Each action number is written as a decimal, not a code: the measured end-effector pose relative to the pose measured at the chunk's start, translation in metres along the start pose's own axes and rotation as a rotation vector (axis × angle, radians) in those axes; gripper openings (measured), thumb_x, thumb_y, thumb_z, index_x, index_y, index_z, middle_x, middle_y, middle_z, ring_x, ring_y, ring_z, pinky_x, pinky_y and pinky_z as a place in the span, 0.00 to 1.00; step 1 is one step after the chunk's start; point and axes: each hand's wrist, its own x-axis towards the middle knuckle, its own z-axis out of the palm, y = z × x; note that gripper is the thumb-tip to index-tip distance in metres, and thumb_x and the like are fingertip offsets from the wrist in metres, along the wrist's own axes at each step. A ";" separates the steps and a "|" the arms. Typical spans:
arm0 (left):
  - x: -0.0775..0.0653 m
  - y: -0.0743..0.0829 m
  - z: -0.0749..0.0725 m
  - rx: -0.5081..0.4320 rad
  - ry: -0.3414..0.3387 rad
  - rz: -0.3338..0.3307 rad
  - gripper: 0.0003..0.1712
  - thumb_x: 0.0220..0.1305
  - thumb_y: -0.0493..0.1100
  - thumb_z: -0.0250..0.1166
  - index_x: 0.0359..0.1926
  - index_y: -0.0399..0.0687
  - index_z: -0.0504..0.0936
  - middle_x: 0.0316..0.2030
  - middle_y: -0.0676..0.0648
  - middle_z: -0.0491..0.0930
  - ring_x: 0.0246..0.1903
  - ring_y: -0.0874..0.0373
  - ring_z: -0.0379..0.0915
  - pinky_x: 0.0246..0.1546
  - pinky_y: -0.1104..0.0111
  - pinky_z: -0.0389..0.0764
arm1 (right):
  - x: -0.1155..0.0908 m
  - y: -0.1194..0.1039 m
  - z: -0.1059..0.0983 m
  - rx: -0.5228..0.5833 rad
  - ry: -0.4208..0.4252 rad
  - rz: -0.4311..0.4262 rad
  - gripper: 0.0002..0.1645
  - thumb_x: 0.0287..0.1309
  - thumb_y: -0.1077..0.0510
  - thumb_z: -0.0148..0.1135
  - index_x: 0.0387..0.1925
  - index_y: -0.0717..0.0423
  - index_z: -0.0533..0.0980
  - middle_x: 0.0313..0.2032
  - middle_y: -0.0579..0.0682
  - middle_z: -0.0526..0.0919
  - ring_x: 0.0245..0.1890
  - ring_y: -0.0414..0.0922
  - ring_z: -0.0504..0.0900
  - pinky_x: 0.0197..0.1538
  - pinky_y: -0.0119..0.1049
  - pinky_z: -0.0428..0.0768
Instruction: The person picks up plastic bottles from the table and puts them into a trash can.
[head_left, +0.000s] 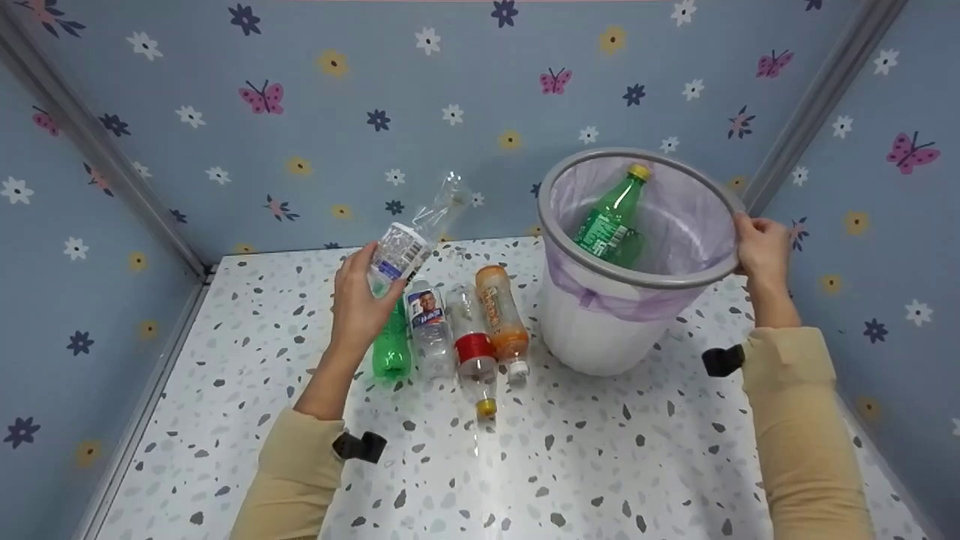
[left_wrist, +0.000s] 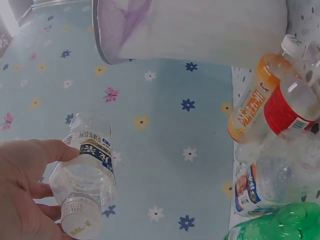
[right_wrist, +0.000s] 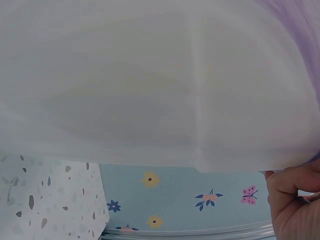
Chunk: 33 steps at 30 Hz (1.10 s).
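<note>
My left hand (head_left: 358, 304) grips a clear plastic bottle (head_left: 403, 251) round its printed label, lifted above the table. In the left wrist view this bottle's white cap (left_wrist: 80, 220) is on. My right hand (head_left: 763, 247) holds the grey rim of a white trash bin (head_left: 600, 337), which tilts a little. Inside the purple bag lining (head_left: 690, 232) lies a green bottle (head_left: 609, 217) with a yellow cap. Just under my left hand, a green bottle (head_left: 391, 349), a clear bottle (head_left: 433, 349), a red-labelled bottle (head_left: 474, 348) and an orange-labelled bottle (head_left: 499, 311) lie side by side.
The speckled white tabletop (head_left: 555, 480) carries the bottles and the bin. A blue wall panel (head_left: 450, 82) with flowers and butterflies stands at the back, and similar panels close off both sides. Metal corner posts (head_left: 825, 97) join them.
</note>
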 end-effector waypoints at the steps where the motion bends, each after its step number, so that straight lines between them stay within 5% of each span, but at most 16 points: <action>1: 0.001 0.005 0.000 -0.005 0.000 0.012 0.35 0.51 0.38 0.64 0.60 0.34 0.62 0.54 0.35 0.64 0.52 0.44 0.59 0.49 0.54 0.64 | 0.000 0.000 0.000 -0.005 0.001 -0.001 0.26 0.62 0.46 0.42 0.47 0.65 0.67 0.23 0.45 0.70 0.13 0.31 0.71 0.18 0.24 0.73; 19: 0.014 0.084 0.007 0.046 -0.037 0.260 0.36 0.50 0.38 0.65 0.61 0.40 0.63 0.55 0.40 0.65 0.53 0.49 0.58 0.51 0.61 0.65 | -0.003 -0.001 0.002 -0.036 0.024 -0.009 0.28 0.62 0.45 0.41 0.50 0.64 0.66 0.26 0.46 0.70 0.15 0.30 0.70 0.21 0.23 0.73; 33: 0.028 0.135 0.023 0.242 -0.116 0.436 0.34 0.52 0.40 0.64 0.61 0.45 0.64 0.56 0.43 0.65 0.54 0.50 0.58 0.51 0.59 0.62 | -0.002 0.002 0.003 -0.039 0.035 -0.038 0.30 0.62 0.45 0.41 0.51 0.68 0.66 0.25 0.46 0.71 0.14 0.30 0.70 0.19 0.23 0.72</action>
